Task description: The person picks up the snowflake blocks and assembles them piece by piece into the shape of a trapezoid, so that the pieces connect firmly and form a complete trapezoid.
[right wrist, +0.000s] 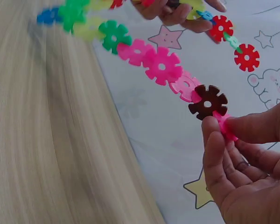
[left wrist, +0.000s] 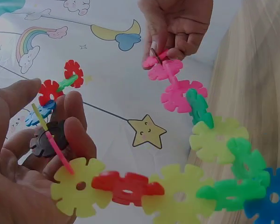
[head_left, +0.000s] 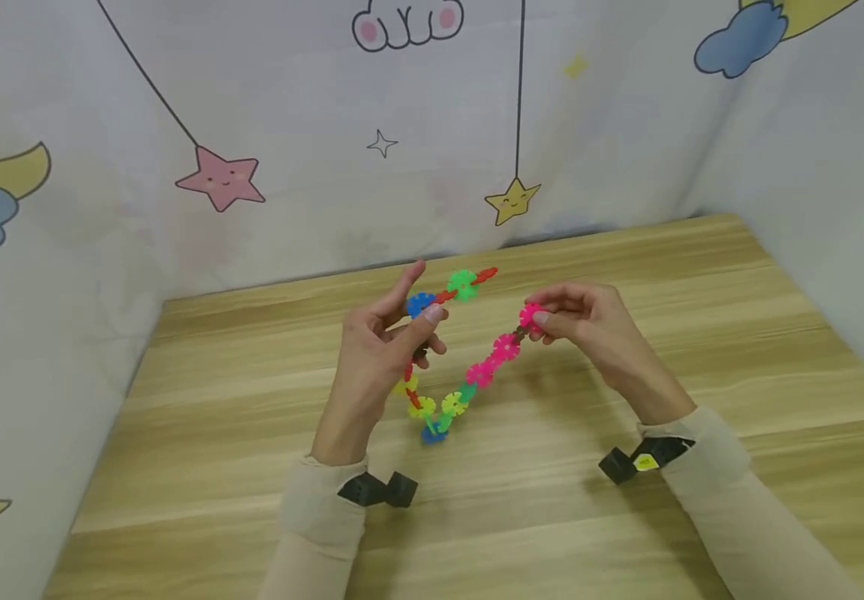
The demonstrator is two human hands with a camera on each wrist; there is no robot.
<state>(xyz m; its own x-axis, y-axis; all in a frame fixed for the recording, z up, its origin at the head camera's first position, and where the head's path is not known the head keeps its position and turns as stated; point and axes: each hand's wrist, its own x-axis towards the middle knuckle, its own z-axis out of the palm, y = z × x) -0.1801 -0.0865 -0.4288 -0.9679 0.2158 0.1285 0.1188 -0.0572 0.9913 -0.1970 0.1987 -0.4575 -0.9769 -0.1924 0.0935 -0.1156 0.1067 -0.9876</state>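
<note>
A chain of interlocking plastic snowflake discs [head_left: 480, 374] sags in a V between the two hands. My left hand [head_left: 367, 354] holds one arm of it, fingers curled by a black disc [left wrist: 49, 140] and a blue disc [head_left: 421, 304]. Beyond those fingers, red and green discs [head_left: 463, 284] stick out as a free end. My right hand [head_left: 592, 325] pinches the pink end disc [right wrist: 226, 127] between thumb and fingers, beside a brown disc [right wrist: 208, 102]. At the bottom of the V hangs another blue disc [head_left: 435, 434], low over the table in the head view.
The wood-grain table [head_left: 514, 517] spreads under both hands. A pale curtain [head_left: 312, 125] printed with stars, clouds and moons stands behind it and along the sides. Each wrist wears a small black camera, on the left [head_left: 379, 490] and on the right [head_left: 645, 460].
</note>
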